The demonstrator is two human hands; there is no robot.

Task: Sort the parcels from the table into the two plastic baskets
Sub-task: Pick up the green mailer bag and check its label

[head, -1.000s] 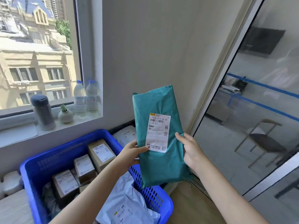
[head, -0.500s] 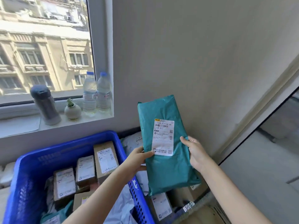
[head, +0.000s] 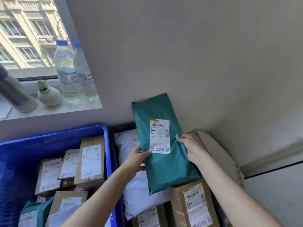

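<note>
Both forearms reach in from the bottom edge, and between them the teal mailer bag (head: 165, 154) is held upright, label facing the person, tilted a little to the left at the top. The left hand (head: 136, 158) grips its left edge, thumb curled over the front at the lower corner of the white shipping label (head: 159, 135), the other fingers tucked behind where I cannot see them. The right hand (head: 191, 148) pinches the right edge, thumb on the front, fingers wrapped round the back. The bag hangs over a pile of parcels to the right of the blue basket (head: 107, 153): below it sits a brown carton (head: 195, 205) with a barcode label, and under the left hand lies a white poly mailer (head: 139, 194). A second white mailer (head: 126, 141) lies further back. Whatever holds this right-hand pile is mostly hidden; only dark edges show. To the left, the blue basket is crowded with cardboard boxes (head: 91, 161), labels up, and a teal mailer (head: 35, 212) in the near corner. Behind the right hand a pale padded parcel (head: 218, 154) leans against the grey wall (head: 180, 54). Further back, on the windowsill (head: 54, 110), stand two water bottles (head: 67, 71), a small white pot with a succulent (head: 49, 95) and a grey flask (head: 14, 94), with a beige building outside.
</note>
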